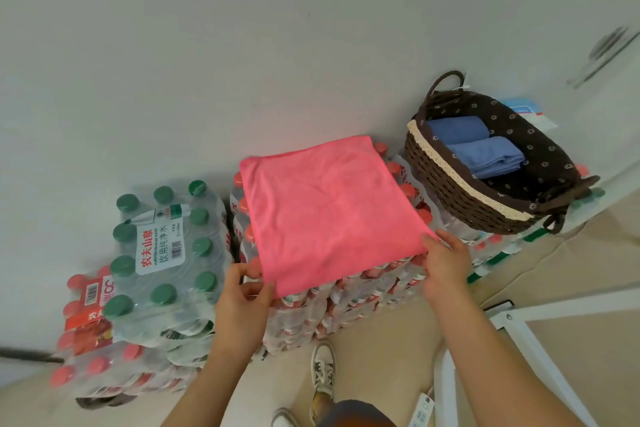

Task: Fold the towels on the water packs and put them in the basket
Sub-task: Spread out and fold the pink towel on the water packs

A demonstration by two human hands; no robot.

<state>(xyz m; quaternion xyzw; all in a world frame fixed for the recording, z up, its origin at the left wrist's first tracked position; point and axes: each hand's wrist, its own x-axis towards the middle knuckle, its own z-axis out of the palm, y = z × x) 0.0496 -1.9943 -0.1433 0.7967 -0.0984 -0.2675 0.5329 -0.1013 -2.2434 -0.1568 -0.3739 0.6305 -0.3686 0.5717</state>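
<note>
Pinching pink towel (pixel 332 211), left hand (pixel 242 302), right hand (pixel 446 263)

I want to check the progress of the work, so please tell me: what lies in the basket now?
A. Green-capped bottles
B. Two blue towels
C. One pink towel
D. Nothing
B: two folded blue towels lie side by side in the basket, while the pink towel is outside it, spread on the packs.
</note>
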